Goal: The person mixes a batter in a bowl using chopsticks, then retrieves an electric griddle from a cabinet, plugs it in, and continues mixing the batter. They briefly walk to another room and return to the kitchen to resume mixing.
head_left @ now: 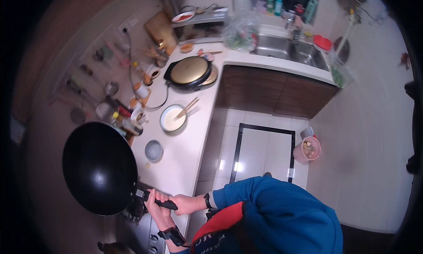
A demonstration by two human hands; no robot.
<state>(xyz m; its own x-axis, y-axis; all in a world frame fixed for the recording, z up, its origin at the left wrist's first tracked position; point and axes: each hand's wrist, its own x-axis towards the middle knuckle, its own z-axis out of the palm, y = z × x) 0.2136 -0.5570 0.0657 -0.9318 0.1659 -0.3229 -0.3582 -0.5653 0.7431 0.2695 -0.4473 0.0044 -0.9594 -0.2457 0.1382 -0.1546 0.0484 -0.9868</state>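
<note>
A large black wok is held up at the left, its dark inside facing me. My left hand is closed round its handle near the pan. Just behind it, my right hand grips the end of the same handle. Partly hidden beneath the wok is the stove. On the white counter close by stands a small grey bowl. Farther along, a bowl of pale batter has wooden chopsticks resting in it.
Beyond the batter sits a closed electric griddle with a gold lid. Bottles and jars line the wall side. A plastic bag of greens lies beside the double sink. On the tiled floor stands a pink bin.
</note>
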